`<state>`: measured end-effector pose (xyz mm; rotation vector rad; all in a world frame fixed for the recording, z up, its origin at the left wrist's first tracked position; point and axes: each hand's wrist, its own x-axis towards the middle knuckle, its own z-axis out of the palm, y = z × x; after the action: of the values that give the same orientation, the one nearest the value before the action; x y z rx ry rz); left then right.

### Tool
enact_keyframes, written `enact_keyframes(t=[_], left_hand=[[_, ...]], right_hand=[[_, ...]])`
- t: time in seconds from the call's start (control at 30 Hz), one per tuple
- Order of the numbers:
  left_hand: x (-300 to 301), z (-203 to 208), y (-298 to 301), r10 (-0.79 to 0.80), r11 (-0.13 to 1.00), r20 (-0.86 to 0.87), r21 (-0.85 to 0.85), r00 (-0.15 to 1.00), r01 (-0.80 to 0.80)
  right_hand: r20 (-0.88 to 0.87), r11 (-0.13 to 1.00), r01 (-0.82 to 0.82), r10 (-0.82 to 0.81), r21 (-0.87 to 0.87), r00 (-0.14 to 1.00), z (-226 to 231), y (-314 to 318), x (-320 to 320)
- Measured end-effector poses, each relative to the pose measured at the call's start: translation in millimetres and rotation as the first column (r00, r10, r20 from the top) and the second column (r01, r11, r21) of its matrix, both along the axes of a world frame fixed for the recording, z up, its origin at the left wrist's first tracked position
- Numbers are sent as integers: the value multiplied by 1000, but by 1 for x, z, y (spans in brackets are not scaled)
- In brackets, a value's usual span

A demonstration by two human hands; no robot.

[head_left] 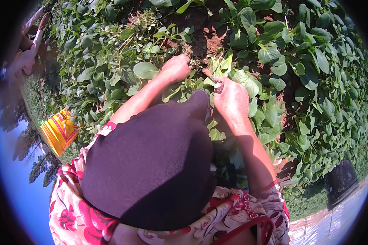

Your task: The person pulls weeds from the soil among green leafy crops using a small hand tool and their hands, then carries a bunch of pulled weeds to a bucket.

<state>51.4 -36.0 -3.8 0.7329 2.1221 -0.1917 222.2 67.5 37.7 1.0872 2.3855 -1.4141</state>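
My left hand (177,68) is closed, knuckles up, among small-leaved weeds (192,61) beside a strip of reddish soil. Its fingertips are mostly hidden, but stems show at its far edge. To its right, my right hand (233,100) is wrapped round a small hand tool (209,76). The tool has a thin dark shaft, a metal collar at the grip and a soil-brown tip pointing toward the left hand. Broad green leaves (246,81) stand right by the right hand. A large dark rounded cloth shape (151,163) hides the ground between my forearms.
Leafy green plants (315,61) grow thickly on both sides, with bare red soil (214,41) between them. A yellow and red bag (60,131) stands at the left. Another person's arm (34,47) shows at the upper left. At the lower right sits a black container (341,183).
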Motion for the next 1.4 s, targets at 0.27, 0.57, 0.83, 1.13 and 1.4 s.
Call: enact_keyframes(t=[0.27, 0.57, 0.83, 1.13, 1.4], left_hand=[[-4, 10, 9, -52, 995, 20, -87, 998, 54], [-13, -5, -11, 25, 999, 114, -27, 993, -22], [-14, 8, -7, -25, 993, 127, 115, 992, 10], [-29, 8, 32, -263, 751, -551, 398, 792, 527], [-55, -19, 37, -126, 981, -223, 119, 967, 155]], right_hand=[[10, 994, -99, 99, 44, 995, 15, -2, 17], [75, 990, -129, 125, 50, 989, 23, -1, 21], [92, 974, -185, 174, 128, 981, -1, -8, -8], [59, 970, -152, 143, 190, 988, 65, 22, -3], [68, 956, -200, 190, 212, 979, 26, 22, -40]])
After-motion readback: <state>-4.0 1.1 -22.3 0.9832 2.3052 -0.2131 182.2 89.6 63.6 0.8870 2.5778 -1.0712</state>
